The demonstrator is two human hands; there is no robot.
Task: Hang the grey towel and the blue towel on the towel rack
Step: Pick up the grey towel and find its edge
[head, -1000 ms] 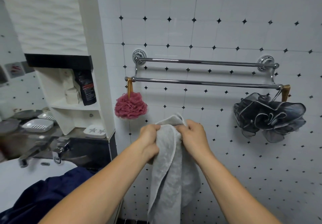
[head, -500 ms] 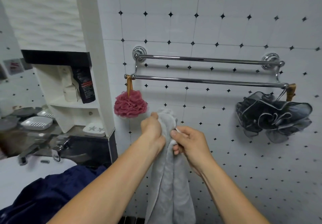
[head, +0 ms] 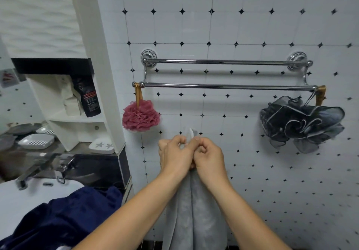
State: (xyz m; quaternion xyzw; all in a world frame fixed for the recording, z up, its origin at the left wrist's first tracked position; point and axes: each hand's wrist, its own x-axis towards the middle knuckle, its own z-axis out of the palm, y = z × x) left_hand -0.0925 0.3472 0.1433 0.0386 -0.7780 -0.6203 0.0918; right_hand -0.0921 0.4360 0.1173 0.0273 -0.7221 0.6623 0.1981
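Observation:
The grey towel (head: 194,211) hangs straight down from both my hands, below the towel rack. My left hand (head: 175,155) and my right hand (head: 208,159) are pressed together and pinch the towel's top edge, a small corner of which sticks up between them. The chrome towel rack (head: 223,85) has two bare horizontal bars on the tiled wall above my hands. The blue towel (head: 64,220) lies crumpled over the sink edge at the lower left.
A pink bath puff (head: 140,116) hangs at the rack's left end and a dark grey one (head: 301,122) at its right end. A white sink (head: 25,195) with a tap (head: 33,172) is at the left, with a shelf unit (head: 77,104) holding bottles and soap dishes.
My hands have come close together and bunched the towel's top edge into a narrow grip. The towel now hangs narrower and straighter.

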